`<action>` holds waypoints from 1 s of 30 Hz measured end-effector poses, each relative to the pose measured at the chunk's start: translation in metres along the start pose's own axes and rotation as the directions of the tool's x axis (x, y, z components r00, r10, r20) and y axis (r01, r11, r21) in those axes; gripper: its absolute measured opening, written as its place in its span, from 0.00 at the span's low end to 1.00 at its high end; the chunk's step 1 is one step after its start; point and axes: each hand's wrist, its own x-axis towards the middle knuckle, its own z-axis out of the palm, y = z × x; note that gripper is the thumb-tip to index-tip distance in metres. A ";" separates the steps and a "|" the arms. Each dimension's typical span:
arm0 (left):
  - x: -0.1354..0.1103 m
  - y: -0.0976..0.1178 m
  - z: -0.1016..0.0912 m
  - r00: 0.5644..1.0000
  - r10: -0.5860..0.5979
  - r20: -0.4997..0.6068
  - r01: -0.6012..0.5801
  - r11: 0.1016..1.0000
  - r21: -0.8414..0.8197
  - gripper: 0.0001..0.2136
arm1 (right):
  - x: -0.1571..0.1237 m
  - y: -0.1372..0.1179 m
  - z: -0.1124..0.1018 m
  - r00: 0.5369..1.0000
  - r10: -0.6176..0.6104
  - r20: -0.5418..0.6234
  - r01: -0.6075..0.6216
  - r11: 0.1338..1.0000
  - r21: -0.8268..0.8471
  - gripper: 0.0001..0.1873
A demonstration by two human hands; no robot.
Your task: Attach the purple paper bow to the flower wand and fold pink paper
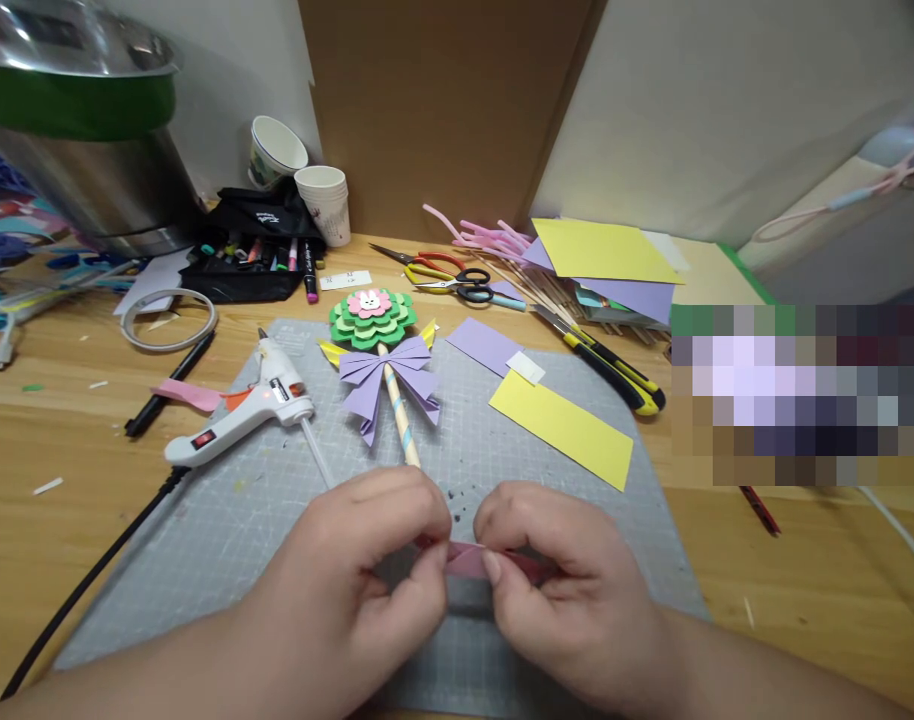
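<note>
A folded strip of pink paper [466,561] is stretched between my two hands, low over the grey cutting mat [224,560]. My left hand [382,560] pinches its left end between thumb and fingers. Its other end is pinched by my right hand [562,570]; both ends are partly hidden by the fingers. Just beyond my hands lies a paper flower wand: a layered green flower [372,322] with a pink rabbit face, a purple pleated bow [388,365], and a stick [401,420] wound with blue. To its left rests a white hot glue gun [243,425].
Yellow paper [562,428] and purple paper [484,346] lie right of the wand. Behind are scissors [476,284], a utility knife [607,365], a tape roll [168,338], paper cups [325,205] and a black marker pouch [251,245]. A blurred patch [787,395] covers the right side.
</note>
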 end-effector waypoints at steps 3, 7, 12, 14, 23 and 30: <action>0.000 -0.001 -0.001 0.995 -0.074 -0.072 0.072 0.997 -0.033 0.07 | 0.001 0.002 -0.003 0.992 0.093 -0.086 -0.081 0.988 0.133 0.08; 0.001 0.000 0.005 0.968 -0.220 -0.116 0.181 0.943 -0.279 0.10 | 0.004 0.007 0.001 0.955 0.293 -0.046 -0.245 0.867 0.435 0.07; 0.010 0.003 0.009 0.911 -0.354 0.211 0.408 0.700 -0.587 0.06 | -0.002 0.010 0.010 0.921 0.361 0.149 -0.372 0.695 0.615 0.10; 0.014 0.002 0.005 0.869 -0.412 0.275 0.486 0.603 -0.633 0.08 | -0.005 0.011 0.009 0.939 0.316 0.135 -0.330 0.718 0.613 0.05; 0.013 -0.003 -0.005 0.790 -0.410 0.455 0.576 0.243 -0.781 0.08 | 0.001 0.009 -0.011 0.927 -0.370 0.068 0.376 0.921 -0.107 0.22; 0.014 -0.001 -0.003 0.835 -0.321 0.447 0.519 0.186 -0.835 0.09 | 0.001 0.002 -0.014 0.884 -0.467 0.004 0.452 0.854 -0.256 0.13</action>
